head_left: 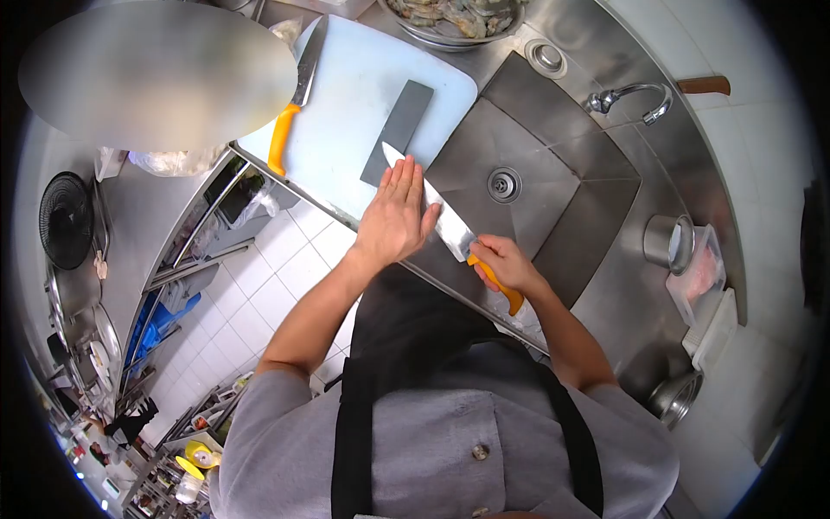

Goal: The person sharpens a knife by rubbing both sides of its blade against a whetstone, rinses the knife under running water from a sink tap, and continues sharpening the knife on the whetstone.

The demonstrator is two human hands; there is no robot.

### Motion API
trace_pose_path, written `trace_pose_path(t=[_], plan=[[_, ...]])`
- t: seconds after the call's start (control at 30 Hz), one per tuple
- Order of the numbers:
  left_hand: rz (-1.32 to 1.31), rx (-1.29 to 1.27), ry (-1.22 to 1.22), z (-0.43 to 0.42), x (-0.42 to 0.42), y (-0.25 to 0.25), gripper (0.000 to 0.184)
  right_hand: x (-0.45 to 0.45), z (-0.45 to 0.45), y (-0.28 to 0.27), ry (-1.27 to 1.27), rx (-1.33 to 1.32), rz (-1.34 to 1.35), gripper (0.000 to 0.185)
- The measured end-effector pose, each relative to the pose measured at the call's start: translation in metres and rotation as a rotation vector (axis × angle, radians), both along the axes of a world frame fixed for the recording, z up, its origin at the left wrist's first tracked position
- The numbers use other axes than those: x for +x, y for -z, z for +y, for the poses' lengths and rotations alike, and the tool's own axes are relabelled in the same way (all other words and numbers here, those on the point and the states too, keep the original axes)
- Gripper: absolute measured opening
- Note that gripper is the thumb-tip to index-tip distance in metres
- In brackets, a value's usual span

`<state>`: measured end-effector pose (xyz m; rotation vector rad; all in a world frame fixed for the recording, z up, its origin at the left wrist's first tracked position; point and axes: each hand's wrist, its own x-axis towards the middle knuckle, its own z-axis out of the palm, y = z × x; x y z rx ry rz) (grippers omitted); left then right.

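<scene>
My right hand (pixel 506 262) is closed around the yellow handle of a kitchen knife (pixel 452 228), whose wide steel blade points up and left. My left hand (pixel 396 214) lies on the blade with fingers stretched out flat, pressing near its tip. Under the tip end is a dark grey whetstone (pixel 408 117), set at a slant on a white cutting board (pixel 354 95). Whether the edge touches the stone is hidden by my left fingers. A second knife (pixel 280 138) with a yellow handle rests along the board's left side.
Right of the board is a steel sink (pixel 536 164) with a drain and a curved faucet (pixel 644 95). A bowl of shrimp (pixel 462 17) stands behind. A steel pot (pixel 664 242) and a plastic container (pixel 699 277) sit at right; a black fan-like round guard (pixel 67 221) is at left.
</scene>
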<state>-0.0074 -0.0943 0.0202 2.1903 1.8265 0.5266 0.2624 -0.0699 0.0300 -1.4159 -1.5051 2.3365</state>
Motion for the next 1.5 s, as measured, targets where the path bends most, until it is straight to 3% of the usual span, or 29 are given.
trace_pose_path(t=[0.43,0.67,0.9,0.97,1.07,1.3,1.37,1.5], plan=[[0.100,-0.019,0.220,0.126,-0.079,0.014,0.065,-0.079,0.070,0.024,0.213,0.170,0.011,0.030],[0.198,0.119,0.228,0.209,-0.119,0.030,0.059,-0.126,0.138,0.034,0.243,0.324,0.015,0.035],[0.153,0.009,0.276,0.088,-0.087,0.009,0.063,-0.107,0.066,0.015,0.161,0.281,-0.220,0.045],[0.173,0.052,0.247,0.111,-0.096,0.018,0.062,-0.117,0.073,0.017,0.176,0.282,-0.307,0.050],[0.261,0.093,0.204,0.196,-0.127,0.025,0.059,-0.156,0.152,0.019,0.164,0.461,-0.318,0.053],[0.190,0.069,0.279,0.143,-0.114,0.022,0.062,-0.151,0.101,0.004,0.221,0.508,-0.338,0.057],[0.327,0.104,0.273,0.179,-0.122,0.024,0.062,-0.156,0.139,0.019,0.174,0.473,-0.390,0.058],[0.264,0.088,0.270,0.201,-0.132,0.027,0.061,-0.166,0.155,0.009,0.159,0.539,-0.423,0.060]])
